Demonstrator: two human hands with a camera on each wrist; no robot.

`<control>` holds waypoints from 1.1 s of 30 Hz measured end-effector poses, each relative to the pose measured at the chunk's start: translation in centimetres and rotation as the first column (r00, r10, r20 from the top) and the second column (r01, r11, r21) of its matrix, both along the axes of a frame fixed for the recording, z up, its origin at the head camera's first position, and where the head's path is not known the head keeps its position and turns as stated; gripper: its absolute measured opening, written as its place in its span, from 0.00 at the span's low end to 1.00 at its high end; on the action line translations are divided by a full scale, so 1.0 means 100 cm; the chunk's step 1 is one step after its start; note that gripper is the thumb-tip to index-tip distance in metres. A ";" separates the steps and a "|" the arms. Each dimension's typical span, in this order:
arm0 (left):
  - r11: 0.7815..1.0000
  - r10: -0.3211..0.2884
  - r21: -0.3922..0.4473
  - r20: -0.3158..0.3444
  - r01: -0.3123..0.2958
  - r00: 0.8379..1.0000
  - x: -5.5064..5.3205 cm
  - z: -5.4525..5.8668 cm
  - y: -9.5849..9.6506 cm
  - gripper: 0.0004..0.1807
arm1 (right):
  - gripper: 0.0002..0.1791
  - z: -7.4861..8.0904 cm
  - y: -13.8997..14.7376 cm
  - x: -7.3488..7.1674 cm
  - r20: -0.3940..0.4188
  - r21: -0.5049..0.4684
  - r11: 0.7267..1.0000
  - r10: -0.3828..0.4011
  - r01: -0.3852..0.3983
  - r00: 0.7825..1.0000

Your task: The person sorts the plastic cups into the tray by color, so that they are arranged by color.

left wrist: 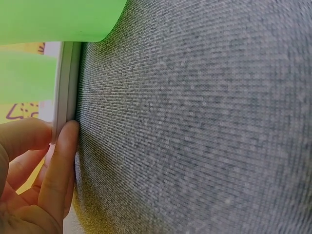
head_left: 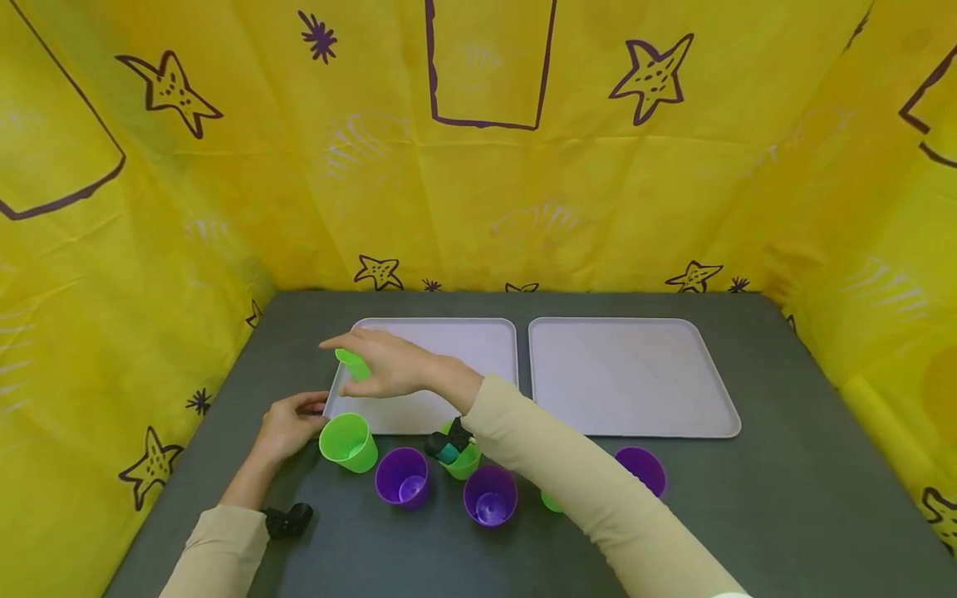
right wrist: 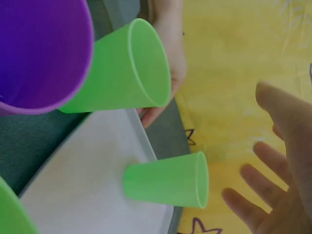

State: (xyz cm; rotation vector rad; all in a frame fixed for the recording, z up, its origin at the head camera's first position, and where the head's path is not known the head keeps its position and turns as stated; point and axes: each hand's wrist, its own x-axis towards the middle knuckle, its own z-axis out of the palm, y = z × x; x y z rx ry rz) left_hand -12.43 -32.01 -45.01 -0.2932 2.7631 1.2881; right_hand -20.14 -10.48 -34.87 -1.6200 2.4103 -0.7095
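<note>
On the left tray (head_left: 449, 365), near its left edge: green cup (head_left: 355, 365) upright, contents hidden; right hand (head_left: 392, 362) spread beside it, released. Left hand (head_left: 287, 428) pinches the tray's rim. Purple cups (head_left: 404, 477) sit nearside; narrow tabletop (head_left: 807, 482) gap before right tray (head_left: 628, 378).

Cloth walls (head_left: 254, 183): glowing yellow on the left, right and far sides
Starfish (head_left: 654, 76): showing dark purple outlines and spots
Spiky bursts (head_left: 319, 37): standing out in dark purple
Shell prints (head_left: 362, 145): showing faint and whitish
Tabletop (head_left: 792, 490): showing dark grey, its fine weave mixing lighter and darker threads
Left tray (head_left: 463, 349), right tray (head_left: 628, 374): both showing plain, pale greyish white
Cup on the left tray (head_left: 354, 365): showing bright lime green
Leftmost near cup (head_left: 348, 444): matching that green, unpatterned
Near purple cups (head_left: 404, 490): looking deep violet, their insides shining lighter at the base
Sleeves (head_left: 583, 482): showing plain cream
Left wrist device (head_left: 287, 522): showing black
</note>
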 end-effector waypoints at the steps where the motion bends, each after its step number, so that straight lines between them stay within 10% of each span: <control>1: 1.000 -0.001 0.001 -0.001 0.001 1.000 0.000 0.000 0.000 0.26 | 0.35 -0.001 0.000 0.002 0.018 0.010 1.000 0.024 -0.024 1.000; 20: 0.999 -0.014 -0.043 -0.019 0.013 1.000 0.001 0.000 -0.001 0.25 | 0.38 -0.020 -0.007 0.017 0.288 0.196 0.944 0.203 -0.265 0.936; 33: 0.999 -0.014 -0.037 -0.019 0.014 1.000 0.000 0.001 0.000 0.26 | 0.38 -0.030 -0.014 0.025 0.249 0.304 0.913 0.198 -0.271 0.948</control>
